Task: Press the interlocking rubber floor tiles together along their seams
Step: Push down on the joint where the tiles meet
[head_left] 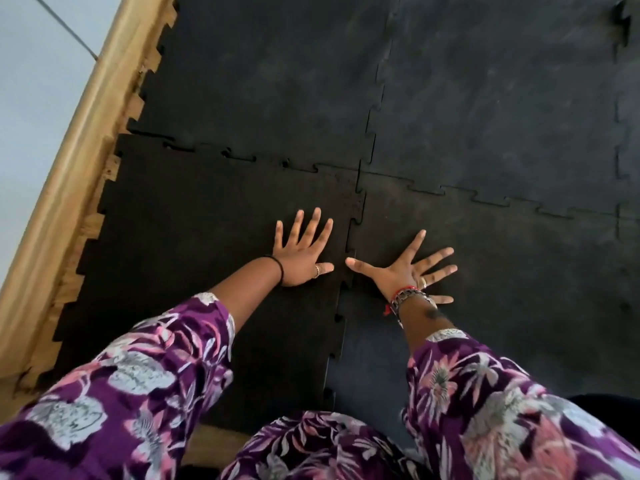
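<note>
Black interlocking rubber tiles cover the floor. My left hand [302,252] lies flat, fingers spread, on the near left tile [194,237]. My right hand [414,271] lies flat and spread on the near right tile [502,289]. Both thumbs point at the toothed seam [351,251] that runs between the hands; neither hand holds anything. Near my body the left tile's teeth sit raised at this seam [337,337]. A cross seam [242,157] joins the near tiles to the far left tile [259,71] and far right tile [495,91], with small gaps on its left stretch.
A wooden skirting board [79,133] and light wall [31,74] run along the left edge, with bare wood floor showing between the tile teeth. Another vertical seam [618,133] lies at the far right. My purple floral sleeves and lap fill the bottom.
</note>
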